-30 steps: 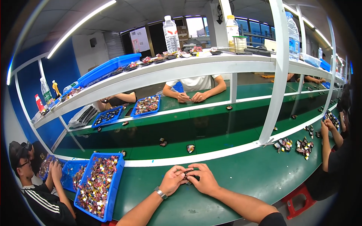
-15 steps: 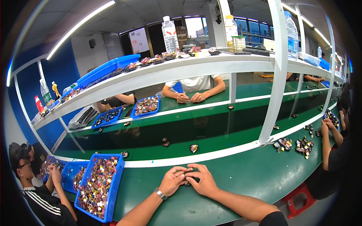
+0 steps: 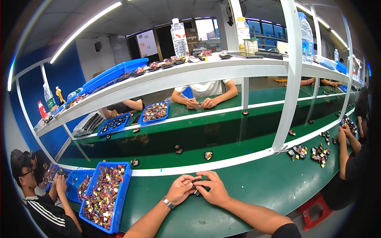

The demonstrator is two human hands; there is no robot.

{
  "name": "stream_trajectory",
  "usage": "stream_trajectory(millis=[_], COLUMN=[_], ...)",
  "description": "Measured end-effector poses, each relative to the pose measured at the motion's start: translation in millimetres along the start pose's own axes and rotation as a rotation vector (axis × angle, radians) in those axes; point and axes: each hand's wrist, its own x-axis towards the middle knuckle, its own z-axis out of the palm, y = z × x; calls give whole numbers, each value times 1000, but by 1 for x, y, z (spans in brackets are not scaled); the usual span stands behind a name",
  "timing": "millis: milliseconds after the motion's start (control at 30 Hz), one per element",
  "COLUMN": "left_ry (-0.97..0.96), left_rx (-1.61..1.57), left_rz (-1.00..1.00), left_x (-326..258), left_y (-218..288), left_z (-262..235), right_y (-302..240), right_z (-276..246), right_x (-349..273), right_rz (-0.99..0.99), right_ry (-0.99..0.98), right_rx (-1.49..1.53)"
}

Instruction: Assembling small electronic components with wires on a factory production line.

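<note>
The left hand (image 3: 180, 189) and right hand (image 3: 212, 189) meet fingertip to fingertip over the green work table (image 3: 254, 186), pinching a small dark clip-like part (image 3: 196, 184) between them. The part sits in the pinch of both hands' fingertips, mostly hidden, just above the table, with a blue plastic bin of mixed small parts (image 3: 104, 194) well to their left.

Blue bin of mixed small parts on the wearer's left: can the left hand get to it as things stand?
Probably yes. The blue bin sits open-topped beside the left hand, with only bare green worktop between. That hand is now pinching a small dark part together with the right hand.
</note>
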Motion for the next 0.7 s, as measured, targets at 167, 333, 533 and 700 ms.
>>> stream_trajectory(millis=[167, 333, 533, 700], left_ry=[8, 17, 1, 27], left_rx=[-8, 26, 77, 90], left_rz=[32, 89, 114, 47], left_x=[-6, -2, 10, 12], left_y=[-5, -12, 3, 1], left_z=[5, 0, 1, -2], right_y=[-5, -7, 10, 20], right_z=[2, -2, 0, 3], right_x=[-2, -2, 12, 10], right_rz=[4, -16, -55, 36], right_ry=[-5, -43, -31, -76], right_rx=[30, -11, -39, 61])
